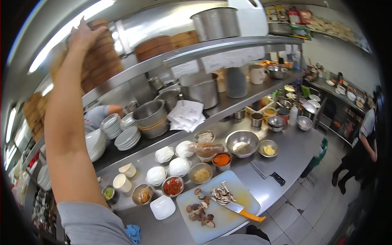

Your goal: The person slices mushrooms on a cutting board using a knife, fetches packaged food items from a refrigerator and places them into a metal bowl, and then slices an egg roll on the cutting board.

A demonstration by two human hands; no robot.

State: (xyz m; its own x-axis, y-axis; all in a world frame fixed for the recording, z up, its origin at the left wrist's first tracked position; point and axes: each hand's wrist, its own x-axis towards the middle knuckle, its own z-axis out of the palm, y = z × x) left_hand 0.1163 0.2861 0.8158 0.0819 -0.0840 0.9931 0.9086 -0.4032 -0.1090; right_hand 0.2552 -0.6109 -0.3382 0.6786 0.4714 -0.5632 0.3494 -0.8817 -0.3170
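My left hand is raised high at the upper left, its fingers spread over and gripping the top of a stack of bamboo steamers on the top shelf. The left side of that stack is blurred. My right hand is out of view. Below on the counter lies a white cutting board with whole brown mushrooms and a pile of sliced mushrooms. A knife with an orange handle rests across its right part, blade beside the slices.
A black-handled cleaver lies right of the board. Bowls of ingredients, such as a red one, and white lidded pots crowd the counter. A steel shelf holds pots and plates. Another person stands at right.
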